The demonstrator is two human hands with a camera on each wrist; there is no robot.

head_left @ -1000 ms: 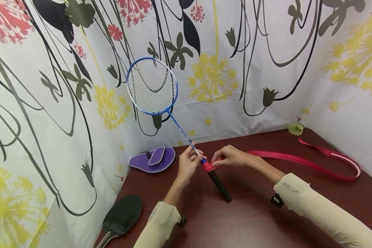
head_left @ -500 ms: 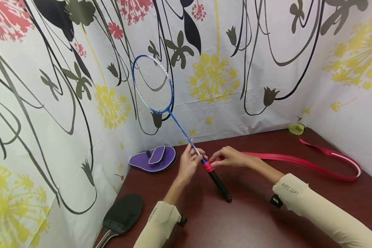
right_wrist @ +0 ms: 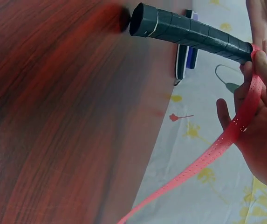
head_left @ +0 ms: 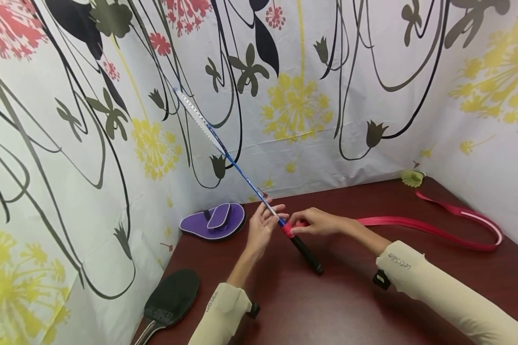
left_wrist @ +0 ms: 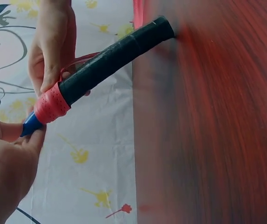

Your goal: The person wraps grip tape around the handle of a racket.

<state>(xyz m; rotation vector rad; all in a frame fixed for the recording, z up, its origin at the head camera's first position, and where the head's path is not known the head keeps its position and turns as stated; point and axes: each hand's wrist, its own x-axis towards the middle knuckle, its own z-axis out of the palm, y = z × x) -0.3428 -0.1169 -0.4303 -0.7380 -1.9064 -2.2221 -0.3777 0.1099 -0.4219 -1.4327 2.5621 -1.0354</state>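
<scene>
A blue and white badminton racket (head_left: 246,178) slants up to the left, its head seen nearly edge-on. My left hand (head_left: 261,229) pinches the lower shaft just above the handle, as the left wrist view also shows. Red perforated grip tape (left_wrist: 52,103) is wound round the top of the black handle (left_wrist: 117,56). My right hand (head_left: 317,222) pinches the tape against the handle. From those fingers the loose tape strip (right_wrist: 203,158) runs across the palm and away, trailing over the table in the head view.
On the dark red table (head_left: 328,306) lie a purple paddle case (head_left: 213,223) at back left and a black table tennis paddle (head_left: 172,294) at front left. A yellow shuttlecock (head_left: 412,178) sits in the back right corner. Patterned cloth (head_left: 311,158) hangs behind.
The racket has turned about its shaft, so its head goes from facing the camera to nearly edge-on. My right hand has shifted slightly and still pinches the tape.
</scene>
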